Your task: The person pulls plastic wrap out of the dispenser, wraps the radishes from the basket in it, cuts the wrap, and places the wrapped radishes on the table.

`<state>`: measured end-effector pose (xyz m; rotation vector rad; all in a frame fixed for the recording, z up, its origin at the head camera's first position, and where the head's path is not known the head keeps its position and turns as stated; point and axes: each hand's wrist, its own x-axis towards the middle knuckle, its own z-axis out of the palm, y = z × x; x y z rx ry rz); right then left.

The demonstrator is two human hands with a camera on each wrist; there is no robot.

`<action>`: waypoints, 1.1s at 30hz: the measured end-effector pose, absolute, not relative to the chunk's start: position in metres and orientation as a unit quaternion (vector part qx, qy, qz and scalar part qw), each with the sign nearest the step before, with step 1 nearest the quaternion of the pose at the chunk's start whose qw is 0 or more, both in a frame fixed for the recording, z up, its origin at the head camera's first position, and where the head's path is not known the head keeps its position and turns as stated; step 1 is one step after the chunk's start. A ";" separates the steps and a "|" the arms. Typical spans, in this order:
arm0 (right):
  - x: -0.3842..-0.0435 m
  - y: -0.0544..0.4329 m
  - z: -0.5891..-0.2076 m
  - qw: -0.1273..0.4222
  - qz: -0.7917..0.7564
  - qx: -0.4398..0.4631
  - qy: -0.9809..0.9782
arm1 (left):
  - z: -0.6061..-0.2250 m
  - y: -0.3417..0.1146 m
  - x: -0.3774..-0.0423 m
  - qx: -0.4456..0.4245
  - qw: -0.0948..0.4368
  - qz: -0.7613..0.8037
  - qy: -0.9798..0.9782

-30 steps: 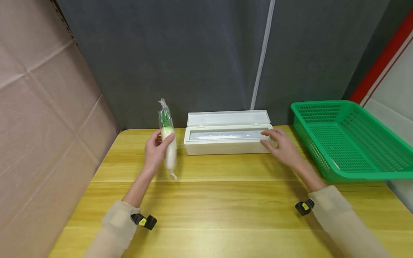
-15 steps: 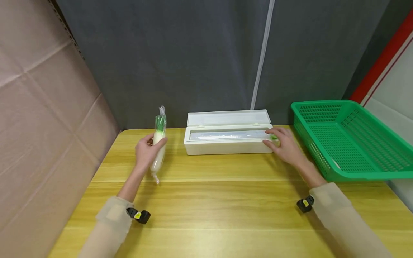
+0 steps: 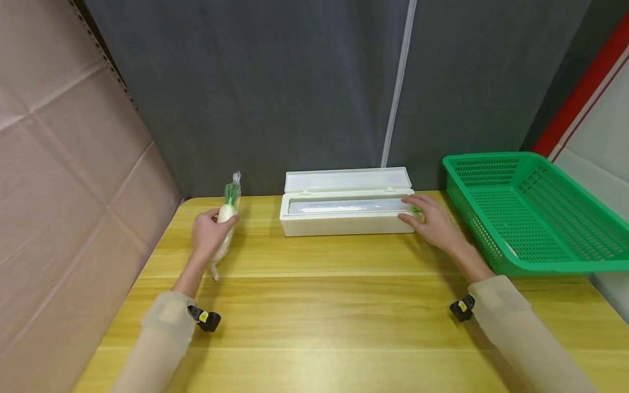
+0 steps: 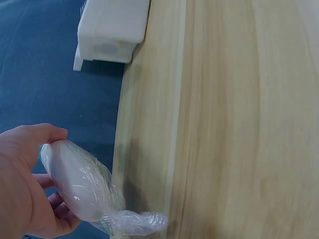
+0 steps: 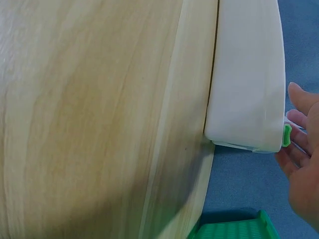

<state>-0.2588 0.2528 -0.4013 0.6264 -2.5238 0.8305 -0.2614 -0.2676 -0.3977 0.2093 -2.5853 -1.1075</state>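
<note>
My left hand grips a white radish with green leaf tops, wrapped in clear plastic film with twisted ends. It is held tilted over the table's left side; in the left wrist view the film's twisted tail points right. At the centre back stands a white cling film dispenser, its lid raised and film showing in its slot. My right hand is at the dispenser's right end, thumb and fingers spread apart. Beside its fingers sits a green slider on the dispenser's edge.
A green perforated basket stands on the right, close to my right forearm. Behind the wooden table hangs a dark grey cloth; a pinkish cloth covers the left side.
My left hand has carried the wrapped radish left and slightly lower, away from the dispenser. The right hand shifted slightly right, and the green slider came into view by it.
</note>
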 end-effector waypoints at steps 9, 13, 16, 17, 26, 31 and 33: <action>-0.260 0.257 -0.402 0.192 0.298 0.216 -0.910 | -0.404 -0.293 -0.263 0.099 0.132 -0.339 -0.926; -0.260 0.257 -0.402 0.194 0.303 0.221 -0.906 | -0.408 -0.302 -0.264 0.110 0.119 -0.316 -0.935; -0.260 0.257 -0.402 0.195 0.307 0.222 -0.905 | -0.412 -0.307 -0.265 0.119 0.110 -0.295 -0.942; -0.260 0.258 -0.403 0.196 0.307 0.223 -0.904 | -0.412 -0.308 -0.265 0.121 0.106 -0.288 -0.944; -0.263 0.259 -0.404 0.224 0.307 0.226 -0.897 | -0.416 -0.314 -0.267 0.122 0.076 -0.244 -0.959; -0.265 0.258 -0.405 0.235 0.310 0.223 -0.894 | -0.418 -0.314 -0.268 0.127 0.067 -0.232 -0.962; -0.265 0.258 -0.406 0.241 0.310 0.219 -0.893 | -0.418 -0.313 -0.268 0.127 0.067 -0.232 -0.962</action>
